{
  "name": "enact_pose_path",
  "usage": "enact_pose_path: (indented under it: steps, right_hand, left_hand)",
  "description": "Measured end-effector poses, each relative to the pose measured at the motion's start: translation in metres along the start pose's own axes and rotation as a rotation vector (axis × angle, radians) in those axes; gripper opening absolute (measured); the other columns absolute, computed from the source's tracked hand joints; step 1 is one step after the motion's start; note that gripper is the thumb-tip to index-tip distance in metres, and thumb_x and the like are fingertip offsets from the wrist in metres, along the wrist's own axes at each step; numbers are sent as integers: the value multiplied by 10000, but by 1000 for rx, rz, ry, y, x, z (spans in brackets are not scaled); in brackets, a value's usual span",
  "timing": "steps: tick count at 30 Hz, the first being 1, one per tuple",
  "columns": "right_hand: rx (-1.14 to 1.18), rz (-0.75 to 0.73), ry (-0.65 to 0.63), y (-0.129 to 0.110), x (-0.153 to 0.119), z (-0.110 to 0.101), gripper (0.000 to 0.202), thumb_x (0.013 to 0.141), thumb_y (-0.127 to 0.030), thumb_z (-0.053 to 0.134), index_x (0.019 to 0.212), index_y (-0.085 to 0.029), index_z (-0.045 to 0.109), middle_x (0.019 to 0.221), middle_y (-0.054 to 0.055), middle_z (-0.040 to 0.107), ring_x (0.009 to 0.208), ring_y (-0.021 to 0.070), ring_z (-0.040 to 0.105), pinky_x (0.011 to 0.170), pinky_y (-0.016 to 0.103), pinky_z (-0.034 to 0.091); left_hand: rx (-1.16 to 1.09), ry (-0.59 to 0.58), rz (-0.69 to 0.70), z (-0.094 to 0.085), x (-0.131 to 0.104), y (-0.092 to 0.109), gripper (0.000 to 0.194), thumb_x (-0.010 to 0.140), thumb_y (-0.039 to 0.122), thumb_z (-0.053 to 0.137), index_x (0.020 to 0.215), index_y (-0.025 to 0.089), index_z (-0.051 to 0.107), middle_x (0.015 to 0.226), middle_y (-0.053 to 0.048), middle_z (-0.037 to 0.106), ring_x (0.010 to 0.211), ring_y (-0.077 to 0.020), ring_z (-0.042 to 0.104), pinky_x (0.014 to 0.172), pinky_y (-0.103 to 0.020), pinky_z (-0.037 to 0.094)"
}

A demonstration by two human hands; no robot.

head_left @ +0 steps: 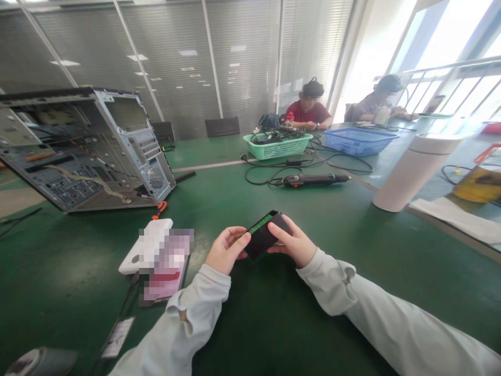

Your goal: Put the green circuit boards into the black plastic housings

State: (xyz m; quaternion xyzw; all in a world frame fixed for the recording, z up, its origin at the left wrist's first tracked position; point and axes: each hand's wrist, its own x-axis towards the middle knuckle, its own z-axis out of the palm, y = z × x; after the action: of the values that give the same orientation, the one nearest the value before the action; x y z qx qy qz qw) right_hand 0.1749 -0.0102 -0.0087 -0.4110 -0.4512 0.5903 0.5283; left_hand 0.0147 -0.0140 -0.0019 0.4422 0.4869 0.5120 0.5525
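A small black case [261, 240] with a green circuit board [261, 223] showing along its open upper side is held above the green table, tilted up to the right. My left hand [228, 249] grips its left end, thumb on the front face and fingers behind. At the right end my right hand [294, 242] holds it too, thumb on the face and fingers around the edge. Both hands are closed on the case. What lies inside the case below the board is hidden.
An open computer chassis [97, 151] stands at left, near a white device [146, 245] and a phone [168, 271]. Ahead are an electric screwdriver [317, 180], green basket [279, 149], blue basket [358, 142]; at right, a pale bottle [415, 172]. Two people sit across the table.
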Motion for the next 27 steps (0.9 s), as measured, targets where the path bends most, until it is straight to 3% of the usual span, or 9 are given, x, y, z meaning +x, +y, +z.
enact_pose_path:
  steps: [3, 11, 16, 21, 24, 27]
  right_hand:
    - [19, 23, 1, 1, 3, -2, 536, 615, -558, 724, 903, -193, 458, 769, -20, 552, 673, 135, 582, 506, 216, 533]
    - [-55, -25, -50, -1, 6, -7, 496, 637, -536, 712, 874, -175, 468, 744, -14, 560, 639, 122, 574, 482, 187, 514]
    - [-129, 18, -23, -4, 10, -8, 495, 591, -517, 721, 848, -169, 482, 643, -19, 538, 528, 122, 543, 397, 193, 466]
    - [-220, 15, 13, -5, 10, -5, 460, 589, -535, 665, 779, -154, 488, 534, -26, 498, 410, 102, 467, 323, 185, 372]
    - [-250, 9, 11, -5, 8, -4, 450, 589, -522, 651, 789, -147, 503, 535, -27, 494, 420, 104, 463, 326, 187, 364]
    - [-311, -24, -18, -5, 4, -3, 440, 607, -485, 654, 849, -138, 532, 619, -6, 541, 497, 121, 505, 367, 195, 388]
  left_hand:
    - [4, -51, -118, -2, 2, -2, 432, 516, 467, 773, 774, 165, 602, 726, -3, 605, 657, -113, 562, 532, -215, 473]
    - [-57, -119, -262, -11, 7, -1, 340, 542, 355, 802, 730, 161, 595, 635, 24, 611, 538, -68, 564, 529, -184, 489]
    - [-49, -108, -280, -9, 5, 0, 317, 563, 345, 793, 707, 136, 603, 626, 5, 638, 520, -66, 586, 541, -179, 501]
    - [-32, -55, -296, -6, 7, 4, 239, 673, 319, 716, 691, 146, 552, 632, -25, 665, 552, -94, 634, 517, -164, 497]
    - [-6, -52, -340, -6, 8, 7, 178, 695, 269, 682, 770, 155, 568, 610, -8, 653, 489, -102, 620, 475, -184, 491]
    - [97, -115, -308, -4, 4, 6, 250, 701, 303, 664, 894, 152, 612, 605, -3, 642, 448, -109, 593, 419, -192, 458]
